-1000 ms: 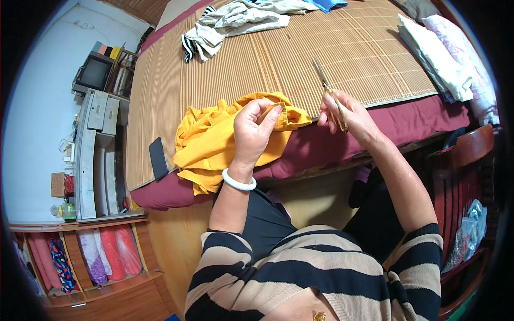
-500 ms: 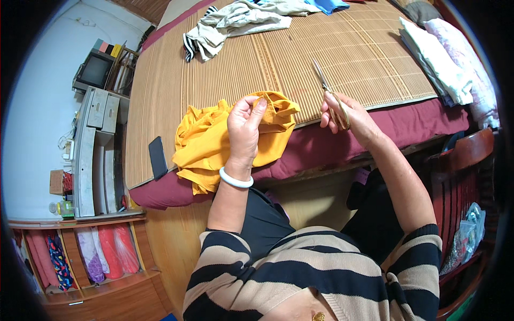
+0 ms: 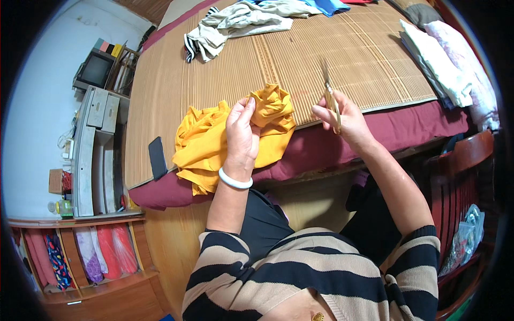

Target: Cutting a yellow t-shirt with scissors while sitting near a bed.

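A bunched yellow garment (image 3: 206, 144) lies at the front edge of the bamboo mat, partly hanging over it. My left hand (image 3: 242, 131), with a pale bangle on its wrist, pinches a gathered part of the garment and lifts it off the mat. To its right, my right hand (image 3: 345, 115) is closed around the gold handles of a pair of scissors (image 3: 327, 85). The blades point away from me, look close together and are slightly blurred. Scissors and cloth are apart.
The bamboo mat (image 3: 225, 80) covers a bed with a maroon sheet (image 3: 364, 134). A dark phone (image 3: 157, 157) lies at its left edge. Light crumpled clothes (image 3: 241, 24) lie at the far side, folded white cloth (image 3: 436, 64) at the right. A wooden chair (image 3: 466, 152) stands at right.
My left hand has turned the gathered cloth, so its bunched end now stands up. My right hand has rotated the scissors, and the blades now point more straight away from me.
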`<state>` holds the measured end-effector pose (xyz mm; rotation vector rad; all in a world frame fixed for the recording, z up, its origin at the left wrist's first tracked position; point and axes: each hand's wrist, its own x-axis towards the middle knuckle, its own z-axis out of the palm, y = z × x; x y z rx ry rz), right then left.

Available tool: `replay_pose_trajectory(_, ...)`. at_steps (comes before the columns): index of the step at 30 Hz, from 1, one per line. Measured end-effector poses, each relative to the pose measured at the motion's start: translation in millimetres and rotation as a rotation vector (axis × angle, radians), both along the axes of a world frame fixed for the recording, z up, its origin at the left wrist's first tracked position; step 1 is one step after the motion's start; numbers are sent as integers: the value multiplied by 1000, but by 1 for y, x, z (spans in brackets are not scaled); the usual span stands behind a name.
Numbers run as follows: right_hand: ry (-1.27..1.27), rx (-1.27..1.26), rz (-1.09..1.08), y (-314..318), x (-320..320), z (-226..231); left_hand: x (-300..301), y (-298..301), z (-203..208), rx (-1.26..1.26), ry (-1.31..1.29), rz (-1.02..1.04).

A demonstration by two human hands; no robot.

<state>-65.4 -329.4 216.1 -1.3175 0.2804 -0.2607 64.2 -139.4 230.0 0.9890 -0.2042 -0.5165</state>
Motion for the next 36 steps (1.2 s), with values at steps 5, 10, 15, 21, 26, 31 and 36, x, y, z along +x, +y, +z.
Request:
replay_pose_trajectory(5,-285,40,-162,4,13,6,-15,-7,-1,42,15,-102)
replay_pose_trajectory(10,-339,143,-56,6,21,7,-30,-14,-1,59,56,-185)
replay_pose_trajectory(15,-233,195,-34,4,17,1,-32,-17,-4,90,30,-161)
replay_pose_trajectory(21,-170,154,22,8,12,0,-41,-11,6,358,-726,-62)
replay_pose_trajectory(26,-266,182,104,19,11,-1,-48,-14,7,500,-971,19)
replay_pose_trajectory(31,-200,75,36,22,11,-1,-40,-7,4,503,-940,35)
replay_pose_trajectory(36,-217,91,-3,22,9,-2,-40,-7,6,186,-414,-25)
